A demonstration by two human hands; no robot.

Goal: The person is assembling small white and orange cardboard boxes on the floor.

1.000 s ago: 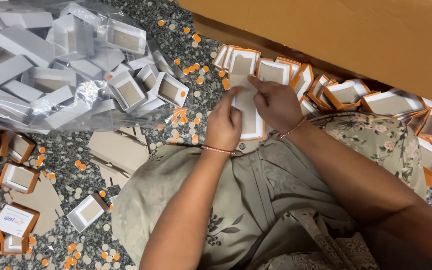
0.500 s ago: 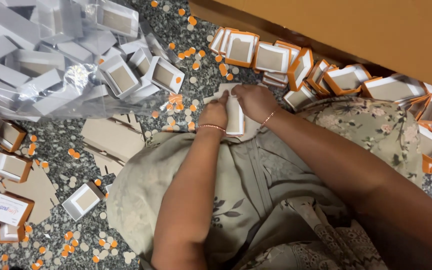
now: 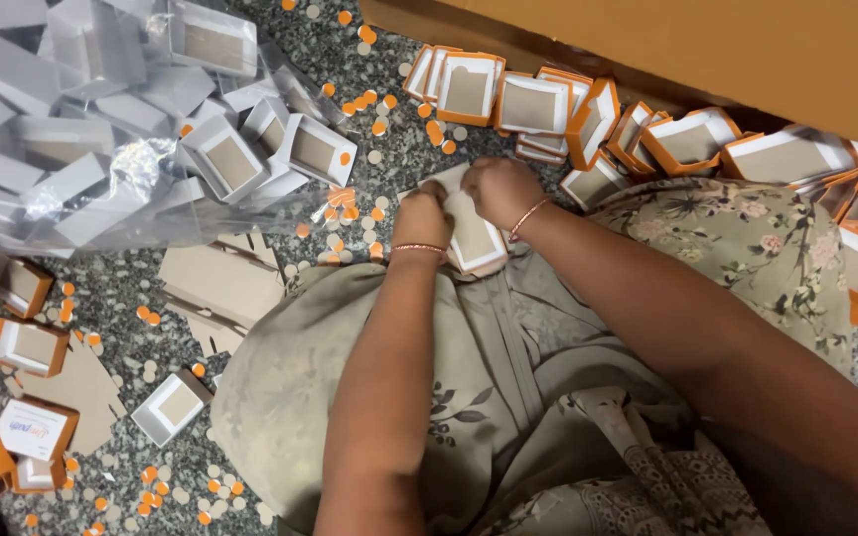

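While both hands' fingers clamp the white box (image 3: 474, 233), orange-edged boxes (image 3: 588, 114) crowd close beyond.

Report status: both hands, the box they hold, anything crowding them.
Left hand and right hand both gripping one small white box at the knees. Box flat side up, edge orange. Orange-trimmed box trays heaped just beyond; paper dots strewn around.

white card piece (image 3: 474, 233) half hidden under both hands, fingertips unseen
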